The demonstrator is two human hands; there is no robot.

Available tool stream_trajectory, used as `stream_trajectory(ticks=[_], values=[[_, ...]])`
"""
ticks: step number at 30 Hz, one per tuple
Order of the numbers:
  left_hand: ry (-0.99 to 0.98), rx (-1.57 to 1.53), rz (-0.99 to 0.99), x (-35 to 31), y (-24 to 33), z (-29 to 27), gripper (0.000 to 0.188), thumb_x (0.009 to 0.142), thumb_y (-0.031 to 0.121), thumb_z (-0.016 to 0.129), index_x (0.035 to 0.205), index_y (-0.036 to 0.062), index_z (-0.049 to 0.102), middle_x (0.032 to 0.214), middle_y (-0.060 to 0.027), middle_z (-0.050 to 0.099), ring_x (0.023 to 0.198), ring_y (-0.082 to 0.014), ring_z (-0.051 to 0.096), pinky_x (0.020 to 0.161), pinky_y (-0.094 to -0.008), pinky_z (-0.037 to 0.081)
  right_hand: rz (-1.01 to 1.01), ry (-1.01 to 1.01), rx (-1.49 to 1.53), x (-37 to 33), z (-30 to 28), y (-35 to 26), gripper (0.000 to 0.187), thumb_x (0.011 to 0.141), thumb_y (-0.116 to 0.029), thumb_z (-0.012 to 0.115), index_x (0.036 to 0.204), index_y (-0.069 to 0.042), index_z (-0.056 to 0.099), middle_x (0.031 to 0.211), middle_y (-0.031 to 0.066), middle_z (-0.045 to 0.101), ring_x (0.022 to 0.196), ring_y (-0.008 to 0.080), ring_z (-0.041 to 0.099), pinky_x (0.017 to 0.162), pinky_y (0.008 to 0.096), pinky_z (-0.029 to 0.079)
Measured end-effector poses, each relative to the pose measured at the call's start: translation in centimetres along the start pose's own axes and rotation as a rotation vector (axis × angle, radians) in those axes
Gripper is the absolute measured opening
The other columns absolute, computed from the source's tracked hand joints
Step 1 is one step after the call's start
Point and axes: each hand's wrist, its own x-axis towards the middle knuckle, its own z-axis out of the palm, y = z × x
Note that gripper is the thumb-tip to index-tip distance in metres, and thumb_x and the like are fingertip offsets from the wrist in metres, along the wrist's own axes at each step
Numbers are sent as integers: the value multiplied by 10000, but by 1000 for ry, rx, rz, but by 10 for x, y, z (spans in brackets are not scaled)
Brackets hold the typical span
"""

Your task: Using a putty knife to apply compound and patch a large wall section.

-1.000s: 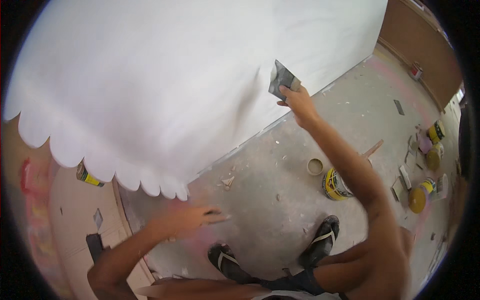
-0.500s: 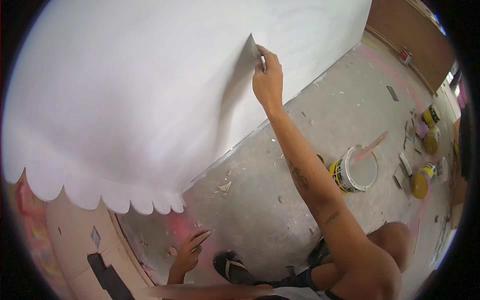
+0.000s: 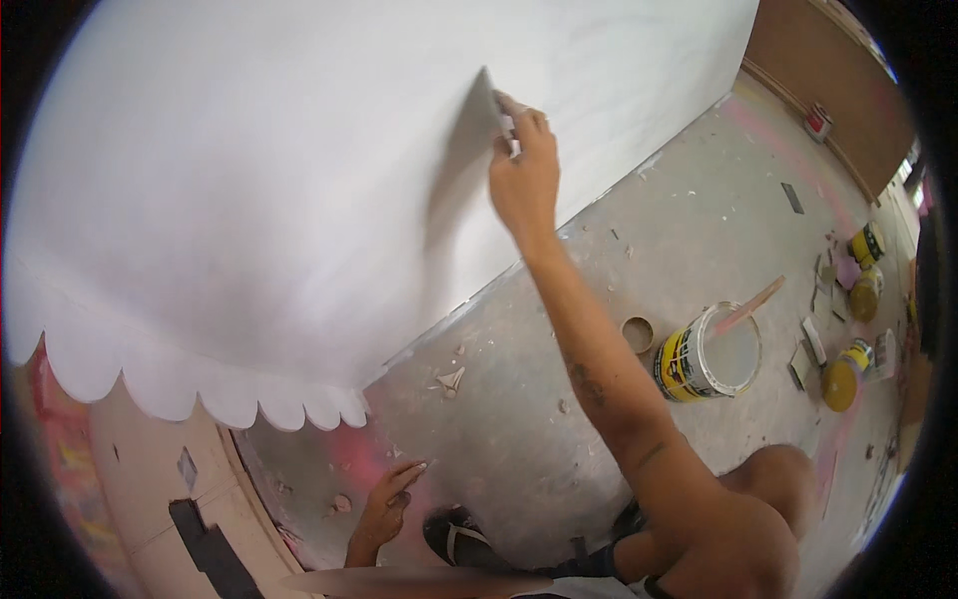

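Observation:
My right hand (image 3: 527, 178) is closed around the handle of a putty knife (image 3: 490, 97) at the upper middle. The thin grey blade is set on edge at a large white panel (image 3: 279, 190) and casts a long shadow over it. Fingers hide most of the handle. Low in the view, my left hand (image 3: 383, 507) hangs over the floor near my sandal (image 3: 461, 539). Its index finger is stretched out, other fingers partly bent, with nothing visible in it.
On the right stands an open bucket (image 3: 677, 361) of pale filler with a stick (image 3: 750, 305) in it. A small round tin (image 3: 637, 334) sits beside it. Yellow cans (image 3: 843, 384) and scraps lie farther right. A brown board (image 3: 828, 95) stands at the far right.
My right hand and the putty knife have shifted slightly left across the white panel, and the blade looks more edge-on. The small tin beside the bucket now shows more fully. My left hand stays low.

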Motion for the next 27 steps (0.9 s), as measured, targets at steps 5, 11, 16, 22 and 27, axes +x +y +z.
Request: stream_trajectory(ticks=[5, 11, 16, 22, 27], values=[[66, -50, 41, 1, 1, 5, 576, 816, -135, 455, 1350, 43, 575, 1360, -154, 544, 1226, -292, 543, 1058, -383, 426, -103, -43, -13, -46, 32, -54, 675, 692, 89, 592, 1339, -105, 565, 1243, 167, 545, 1053, 391, 489, 906, 442, 478], [112, -76, 4, -6, -9, 7, 546, 839, -100, 458, 1353, 44, 571, 1377, -156, 536, 1238, -291, 538, 1045, -389, 446, -151, -231, 45, -105, 61, -113, 727, 659, 59, 657, 1362, -84, 543, 1277, 180, 527, 1050, 399, 469, 891, 446, 495], [182, -164, -9, -14, -19, 0, 530, 844, -71, 466, 1354, 37, 564, 1391, -165, 520, 1243, -305, 538, 1057, -415, 448, -313, -332, 11, -148, 85, -132, 718, 657, 26, 686, 1356, -65, 549, 1289, 207, 547, 1056, 394, 479, 868, 444, 494], [345, -352, -2, -21, -33, -4, 503, 840, 18, 522, 1342, -21, 545, 1385, -182, 510, 1240, -328, 547, 1063, -435, 447, -466, -360, -74, -194, 112, -127, 637, 735, 5, 618, 1364, -67, 550, 1292, 211, 566, 1024, 383, 523, 866, 445, 489], [432, -659, 17, -17, -45, -2, 490, 899, 28, 489, 1380, -57, 455, 1372, -181, 508, 1242, -345, 551, 1072, -500, 452, -483, -400, -102, -223, 123, -117, 589, 790, -35, 586, 1373, -106, 551, 1304, 185, 570, 1045, 371, 534, 879, 453, 472]])
